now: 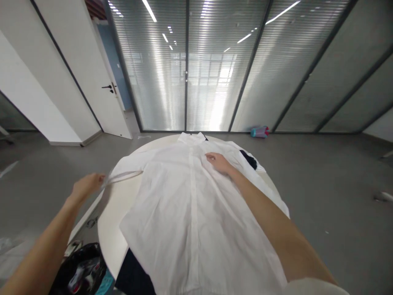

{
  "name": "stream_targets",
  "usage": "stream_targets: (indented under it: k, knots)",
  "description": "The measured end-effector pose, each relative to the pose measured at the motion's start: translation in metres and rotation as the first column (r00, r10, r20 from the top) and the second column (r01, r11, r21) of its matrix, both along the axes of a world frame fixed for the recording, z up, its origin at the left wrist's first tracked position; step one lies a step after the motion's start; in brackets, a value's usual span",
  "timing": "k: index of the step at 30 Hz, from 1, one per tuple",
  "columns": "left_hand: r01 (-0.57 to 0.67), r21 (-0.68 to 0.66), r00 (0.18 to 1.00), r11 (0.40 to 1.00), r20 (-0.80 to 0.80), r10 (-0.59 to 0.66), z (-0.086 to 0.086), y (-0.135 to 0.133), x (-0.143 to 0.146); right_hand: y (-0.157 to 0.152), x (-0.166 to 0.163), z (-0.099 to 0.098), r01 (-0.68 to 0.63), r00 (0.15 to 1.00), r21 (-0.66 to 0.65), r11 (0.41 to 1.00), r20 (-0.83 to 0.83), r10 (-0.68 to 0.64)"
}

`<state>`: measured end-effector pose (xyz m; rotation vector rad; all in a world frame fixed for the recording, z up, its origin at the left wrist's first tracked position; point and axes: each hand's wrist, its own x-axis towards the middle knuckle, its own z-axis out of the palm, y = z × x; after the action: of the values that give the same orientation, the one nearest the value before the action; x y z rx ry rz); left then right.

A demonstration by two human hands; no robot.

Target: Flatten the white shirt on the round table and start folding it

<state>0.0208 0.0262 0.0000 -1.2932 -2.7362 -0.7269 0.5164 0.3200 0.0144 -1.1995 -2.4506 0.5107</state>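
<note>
A white button-up shirt (190, 213) lies spread front-up on a round white table (115, 213), collar at the far side. My left hand (87, 185) is out past the table's left edge and grips the end of the shirt's left sleeve (123, 176), pulled out sideways. Resting flat on the shirt's upper chest, just right of the button line, is my right hand (217, 161), fingers together.
A dark garment (249, 159) peeks from under the shirt at the far right. More dark cloth (132, 272) hangs at the table's near edge. A black bag (81, 268) sits on the floor at lower left. A pink-and-teal object (259, 131) lies by the glass wall.
</note>
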Motion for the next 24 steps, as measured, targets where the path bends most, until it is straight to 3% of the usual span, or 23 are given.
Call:
stream_targets:
  k: [3,5,8,10,12,15,19,22,24]
  knots:
    - [0.174,-0.085,0.985,0.981,0.033,-0.172,0.018,0.035,0.029,-0.028,0.061,0.025,-0.123,0.966,-0.11,0.986,-0.241,0.094]
    - [0.393,-0.096,0.918,0.914,0.097,-0.385,0.024,0.065,0.066,-0.051,0.111,0.03,-0.096,0.942,-0.143,0.985,-0.332,0.044]
    - [0.693,-0.076,0.718,0.717,0.164,-0.676,0.025,0.112,0.14,-0.076,0.184,0.018,0.172,0.948,-0.156,0.973,-0.241,-0.206]
    - [0.792,-0.056,0.61,0.608,0.117,-0.783,0.021,0.137,0.189,-0.085,0.222,0.002,0.408,0.893,-0.127,0.904,-0.149,-0.424]
    - [0.832,-0.063,0.553,0.551,0.04,-0.832,0.01,0.156,0.23,-0.093,0.248,-0.014,0.558,0.82,-0.143,0.817,-0.056,-0.57]
    - [0.814,-0.074,0.577,0.576,-0.016,-0.817,-0.016,0.168,0.267,-0.114,0.269,-0.035,0.606,0.77,-0.31,0.732,-0.002,-0.638]
    - [0.774,-0.105,0.614,0.625,-0.12,-0.78,-0.049,0.169,0.275,-0.158,0.281,-0.054,0.475,0.783,-0.579,0.662,-0.066,-0.619]
    - [0.768,-0.128,0.601,0.627,-0.194,-0.775,-0.059,0.169,0.27,-0.175,0.293,-0.061,0.315,0.827,-0.669,0.673,-0.154,-0.54]
    - [0.766,-0.131,0.596,0.63,-0.223,-0.771,-0.06,0.17,0.268,-0.168,0.306,-0.057,0.315,0.839,-0.624,0.715,-0.169,-0.517]
